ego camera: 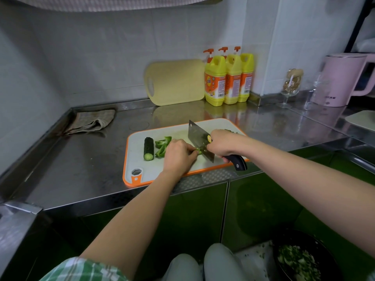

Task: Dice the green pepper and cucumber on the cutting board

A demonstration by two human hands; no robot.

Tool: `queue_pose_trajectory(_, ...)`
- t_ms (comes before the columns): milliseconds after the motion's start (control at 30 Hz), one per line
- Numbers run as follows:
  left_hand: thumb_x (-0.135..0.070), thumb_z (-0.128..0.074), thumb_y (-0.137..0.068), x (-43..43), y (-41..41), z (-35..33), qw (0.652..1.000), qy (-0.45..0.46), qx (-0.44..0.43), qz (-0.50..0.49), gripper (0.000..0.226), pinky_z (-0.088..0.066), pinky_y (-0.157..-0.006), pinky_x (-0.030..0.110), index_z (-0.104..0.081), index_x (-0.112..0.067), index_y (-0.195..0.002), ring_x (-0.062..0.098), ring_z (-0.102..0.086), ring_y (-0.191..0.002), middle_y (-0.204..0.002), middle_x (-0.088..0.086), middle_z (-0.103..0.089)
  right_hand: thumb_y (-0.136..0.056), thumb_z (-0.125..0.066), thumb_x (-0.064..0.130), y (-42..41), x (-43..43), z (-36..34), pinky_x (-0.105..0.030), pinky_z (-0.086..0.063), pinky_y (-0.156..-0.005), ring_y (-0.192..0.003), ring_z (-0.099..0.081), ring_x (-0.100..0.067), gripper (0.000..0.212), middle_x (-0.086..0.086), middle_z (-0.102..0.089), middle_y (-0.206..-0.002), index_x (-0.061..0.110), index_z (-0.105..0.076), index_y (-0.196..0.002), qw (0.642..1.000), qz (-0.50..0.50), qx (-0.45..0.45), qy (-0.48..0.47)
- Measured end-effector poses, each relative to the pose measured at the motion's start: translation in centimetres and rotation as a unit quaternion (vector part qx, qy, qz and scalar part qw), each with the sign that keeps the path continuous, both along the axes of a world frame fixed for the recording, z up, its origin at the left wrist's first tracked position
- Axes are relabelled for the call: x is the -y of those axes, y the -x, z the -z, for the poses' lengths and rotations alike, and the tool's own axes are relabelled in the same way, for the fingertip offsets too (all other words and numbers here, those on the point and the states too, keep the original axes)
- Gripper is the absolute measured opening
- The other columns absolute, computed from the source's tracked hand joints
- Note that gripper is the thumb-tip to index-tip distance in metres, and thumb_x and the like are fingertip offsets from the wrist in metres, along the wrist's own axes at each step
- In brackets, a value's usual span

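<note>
my right hand (pixel 220 143) grips the cleaver (pixel 199 141) by its black handle, blade down on the cutting board (pixel 142 159). my left hand (pixel 178 153) pinches a green pepper strip (pixel 199 151) against the blade. more pepper pieces (pixel 162 146) and the cucumber chunk (pixel 148 148) lie just left.

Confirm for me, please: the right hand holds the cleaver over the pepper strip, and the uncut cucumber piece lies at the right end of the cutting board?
Not quite. In the head view the cucumber piece lies toward the left end of the cutting board, left of the pepper strips. The right hand does hold the cleaver.
</note>
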State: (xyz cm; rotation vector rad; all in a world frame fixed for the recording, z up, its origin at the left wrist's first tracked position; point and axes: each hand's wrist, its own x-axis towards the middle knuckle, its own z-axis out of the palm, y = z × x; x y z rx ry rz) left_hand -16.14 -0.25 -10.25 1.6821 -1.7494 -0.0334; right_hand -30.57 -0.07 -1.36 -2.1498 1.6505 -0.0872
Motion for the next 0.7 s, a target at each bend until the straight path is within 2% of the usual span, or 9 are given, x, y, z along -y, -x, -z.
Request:
queue_pose_trajectory(100,-0.026,-0.07,-0.085,0.0,0.0,-0.1,1.0,-0.006,0.002,0.001,0.017,-0.042,-0.08,0.033,-0.079,-0.017,-0.097,0.026,-0.055,-0.092,-0.089,0.006,-0.073,-0.09,-0.04,0.0,-0.5,-0.1,0.7,-0.016,-0.037,-0.035,-0.039,-0.052,-0.021,0.015,-0.015,-0.056,-0.059,0.0,-0.05,-0.078,1.0,-0.002,-0.01,0.007)
queue_pose_trajectory(200,-0.026,-0.069,-0.086,0.0,0.0,0.1,1.0,-0.007,0.004,0.005,0.017,-0.044,-0.081,0.035,-0.079,-0.017,-0.097,0.026,-0.055,-0.09,-0.089,0.006,-0.073,-0.092,-0.046,0.006,-1.3,0.6,2.1,-0.023,-0.039,-0.041,-0.047,-0.056,-0.02,0.01,-0.012,-0.059,-0.064,0.0,-0.053,-0.089,0.999,0.012,-0.017,0.047)
queue_pose_trajectory(300,-0.025,-0.066,-0.087,-0.2,0.0,0.2,1.0,-0.005,0.015,0.006,0.019,-0.044,-0.08,0.035,-0.079,-0.015,-0.095,0.027,-0.054,-0.093,-0.089,0.008,-0.071,-0.095,-0.044,0.01,-1.5,1.3,3.1,-0.024,-0.038,-0.041,-0.047,-0.057,-0.019,0.012,-0.01,-0.058,-0.069,0.002,-0.052,-0.097,0.997,0.029,0.017,0.075)
queue_pose_trajectory(367,-0.023,-0.062,-0.088,-0.4,0.1,0.2,1.0,-0.004,0.026,0.006,0.02,-0.043,-0.078,0.034,-0.079,-0.012,-0.089,0.029,-0.053,-0.094,-0.088,0.011,-0.068,-0.097,-0.041,0.012,-1.1,1.4,3.3,-0.023,-0.038,-0.039,-0.044,-0.059,-0.02,0.01,-0.01,-0.057,-0.073,0.005,-0.048,-0.096,0.994,0.033,0.059,0.083)
queue_pose_trajectory(467,-0.02,-0.06,-0.089,-0.5,0.1,0.2,0.999,-0.004,0.036,0.004,0.022,-0.041,-0.078,0.034,-0.078,-0.008,-0.086,0.029,-0.052,-0.093,-0.088,0.012,-0.067,-0.096,-0.039,0.01,-0.5,1.1,2.5,-0.022,-0.04,-0.04,-0.042,-0.057,-0.021,0.012,-0.011,-0.054,-0.068,0.008,-0.044,-0.085,0.993,0.025,0.086,0.075)
queue_pose_trajectory(600,-0.019,-0.064,-0.086,-0.4,0.0,0.2,1.0,0.003,0.016,0.001,0.018,-0.045,-0.079,0.036,-0.079,-0.009,-0.081,0.029,-0.054,-0.088,-0.08,0.011,-0.071,-0.093,-0.038,0.006,-0.3,0.3,0.8,-0.017,-0.038,-0.037,-0.037,-0.054,-0.019,0.016,-0.014,-0.054,-0.06,0.005,-0.043,-0.078,0.998,0.002,0.037,0.042)
queue_pose_trajectory(700,-0.019,-0.066,-0.085,-0.4,0.1,0.1,1.0,0.0,0.009,-0.005,0.017,-0.041,-0.076,0.03,-0.079,-0.011,-0.081,0.027,-0.055,-0.087,-0.079,0.009,-0.071,-0.092,-0.04,0.003,-0.6,-0.1,0.9,-0.019,-0.04,-0.038,-0.036,-0.053,-0.019,0.018,-0.014,-0.056,-0.056,0.004,-0.045,-0.075,0.999,-0.003,0.007,0.033)
